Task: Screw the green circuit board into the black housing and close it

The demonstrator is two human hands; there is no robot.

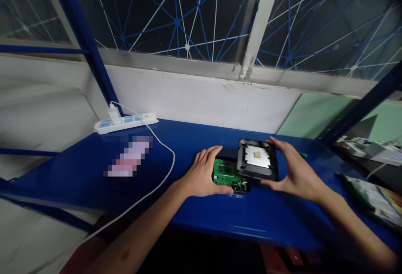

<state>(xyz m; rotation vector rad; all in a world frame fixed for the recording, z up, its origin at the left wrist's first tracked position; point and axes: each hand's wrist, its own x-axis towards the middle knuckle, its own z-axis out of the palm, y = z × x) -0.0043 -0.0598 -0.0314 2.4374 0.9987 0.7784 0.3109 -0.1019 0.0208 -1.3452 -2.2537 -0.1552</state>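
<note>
My left hand (202, 173) is wrapped round the left side of a green circuit board (223, 172) in a black case base on the blue table. Black connector blocks line the board's near edge. In my right hand (290, 169) is a square black case cover (242, 161), pinched by its right side between thumb and fingers. Its inner face is turned toward me and shows a silver metal plate (251, 156) with a small tan pad (257, 154) in the middle. The cover is tilted and overlaps the board's right part, which it hides.
A white power strip (135, 122) with a plugged-in charger (114, 114) lies at the back left. Its white cable (171, 161) runs across the blue table (194, 136). A blurred-out flat item (130, 157) lies left. A plastic packet (373, 198) sits at the right edge.
</note>
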